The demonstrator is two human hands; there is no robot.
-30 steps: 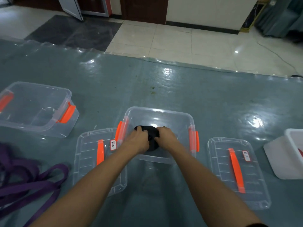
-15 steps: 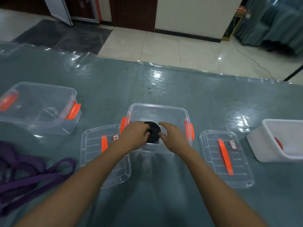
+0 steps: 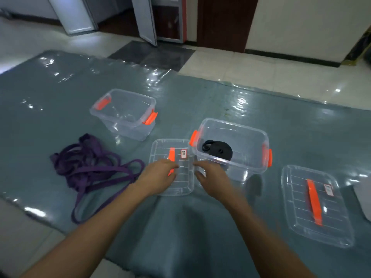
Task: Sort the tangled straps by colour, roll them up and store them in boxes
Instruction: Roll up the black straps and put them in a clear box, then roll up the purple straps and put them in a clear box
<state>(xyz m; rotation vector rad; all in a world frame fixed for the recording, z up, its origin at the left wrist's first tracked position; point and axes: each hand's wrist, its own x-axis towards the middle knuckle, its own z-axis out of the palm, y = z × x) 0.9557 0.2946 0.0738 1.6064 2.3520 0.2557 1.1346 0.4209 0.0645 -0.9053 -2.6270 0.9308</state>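
A rolled black strap [image 3: 217, 151] lies inside the clear box [image 3: 249, 135] with orange latches at the centre. To its left a clear lid [image 3: 181, 177] with an orange handle lies flat on the mat. My left hand [image 3: 158, 176] rests on that lid, fingers loosely bent over the handle. My right hand [image 3: 211, 177] hovers at the lid's right edge, beside the box's near wall, fingers spread and holding nothing. A tangled purple strap [image 3: 90, 165] lies on the mat to the left.
A second clear box [image 3: 112, 115] stands behind the purple strap. Another clear lid [image 3: 297, 223] lies at the right, with a white bin's corner [image 3: 363, 201] at the frame edge. The grey-green mat [image 3: 200, 227] ends at tiled floor on the far side and at left.
Both hands let go of the rolled black strap, left it in the box and moved left to the lid. The view swung left, bringing the purple strap into fuller sight.
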